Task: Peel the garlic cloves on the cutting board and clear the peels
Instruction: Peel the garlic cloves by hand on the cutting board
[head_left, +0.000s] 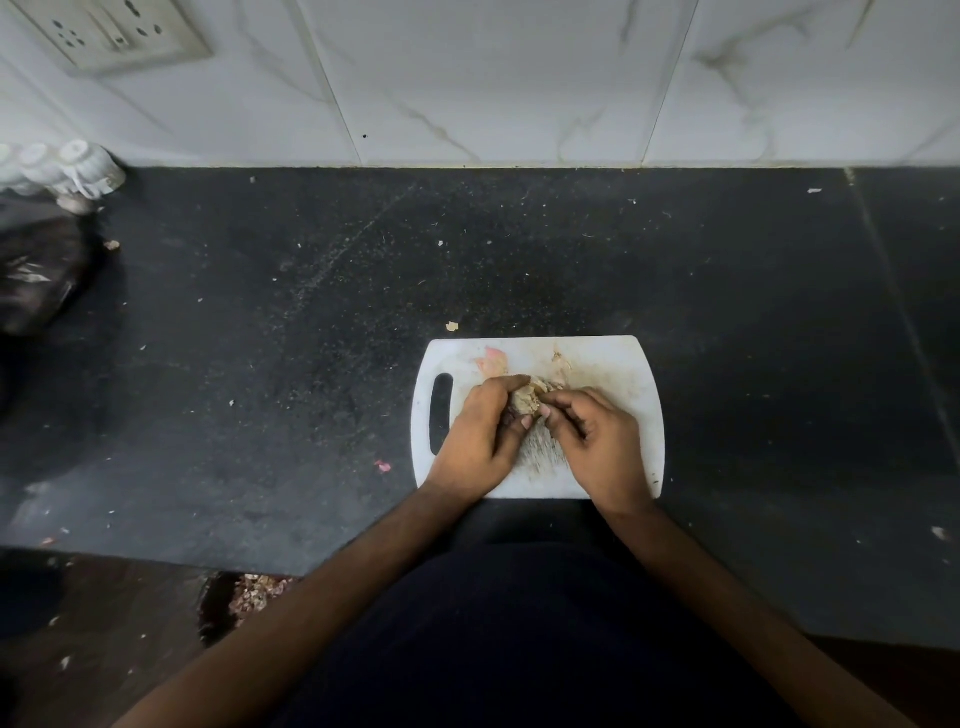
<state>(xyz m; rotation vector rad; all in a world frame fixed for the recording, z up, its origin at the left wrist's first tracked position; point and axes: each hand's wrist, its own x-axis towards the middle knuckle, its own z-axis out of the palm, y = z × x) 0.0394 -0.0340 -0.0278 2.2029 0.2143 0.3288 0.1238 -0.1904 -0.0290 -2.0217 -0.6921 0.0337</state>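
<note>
A white cutting board with a handle slot on its left lies on the black counter. Over its middle, my left hand and my right hand meet around a pale clump of garlic. The left hand's fingers curl over the clump from the left. From the right, the right hand's thumb and fingertips pinch at its skin. A pinkish peel lies near the board's far edge, with a smaller scrap to its right. How many cloves the clump holds is hidden by my fingers.
Small peel bits dot the black counter, one just beyond the board and a pink one at its left. A dark plastic bag and white bottles sit far left. Below the counter edge is a bin with peels.
</note>
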